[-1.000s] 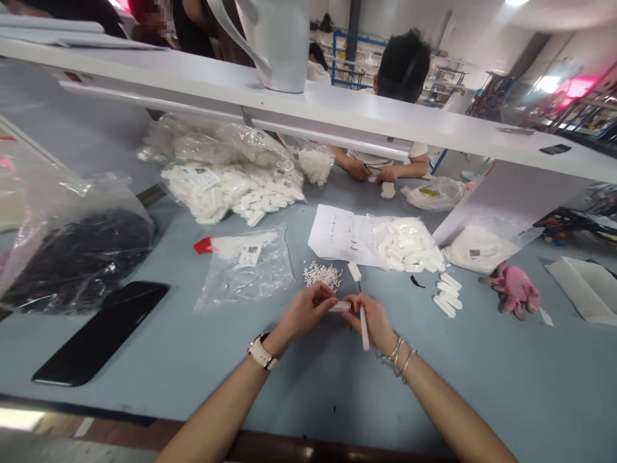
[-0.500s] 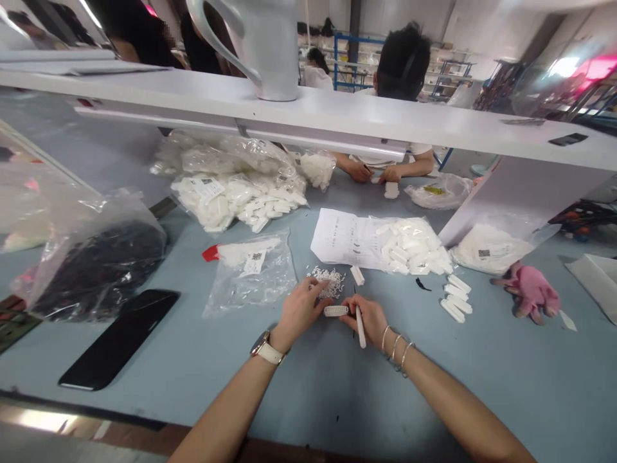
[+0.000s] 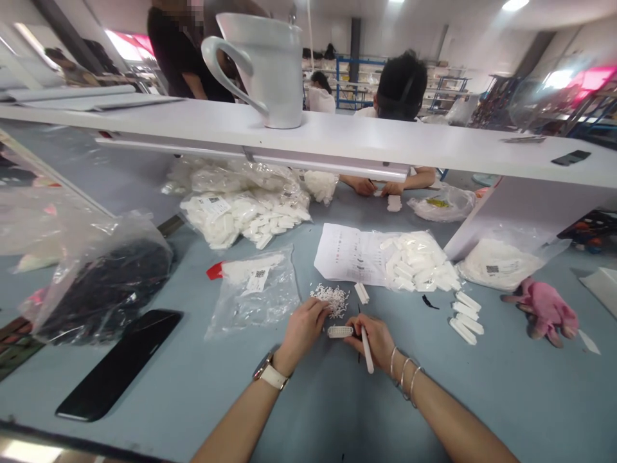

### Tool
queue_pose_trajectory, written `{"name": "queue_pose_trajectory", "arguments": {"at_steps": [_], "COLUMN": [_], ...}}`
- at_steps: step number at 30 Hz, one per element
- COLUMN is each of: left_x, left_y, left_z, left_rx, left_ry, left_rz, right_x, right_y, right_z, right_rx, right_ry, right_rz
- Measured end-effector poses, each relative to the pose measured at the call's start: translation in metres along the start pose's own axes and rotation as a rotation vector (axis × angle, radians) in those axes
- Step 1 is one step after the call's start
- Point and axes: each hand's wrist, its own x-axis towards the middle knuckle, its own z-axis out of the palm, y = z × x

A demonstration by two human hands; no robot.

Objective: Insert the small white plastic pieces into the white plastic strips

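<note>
My left hand reaches to the near edge of a heap of tiny white plastic pins, fingertips drawn together on it; whatever they pinch is too small to make out. My right hand is closed. Between its thumb and finger it grips one end of a white connector housing, whose rows of small holes face up. The same hand also holds a white pen-shaped tool, slanted across the fingers. Just beyond the hand lies another white housing.
A clear bag, a printed sheet and a bag of white housings lie beyond my hands. Several loose housings and a pink glove are rightward. A black phone lies left; a shelf spans above, with a mug.
My left hand has moved off the housing's left end to the pin heap. The right hand still grips the housing and tool. The whole view has tilted up slightly.
</note>
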Motion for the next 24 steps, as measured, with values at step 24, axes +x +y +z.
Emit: {"name": "queue_pose_trajectory", "arguments": {"at_steps": [24], "left_x": [0.006], "left_y": [-0.0002], "left_z": [0.0034], "left_rx": [-0.05], "left_ry": [0.036], "left_rz": [-0.055], "right_x": [0.0024], "right_y": [0.0042], "right_z": [0.0032], "right_rx": [0.077], "right_ry": [0.029], "right_rz": [0.074]}}
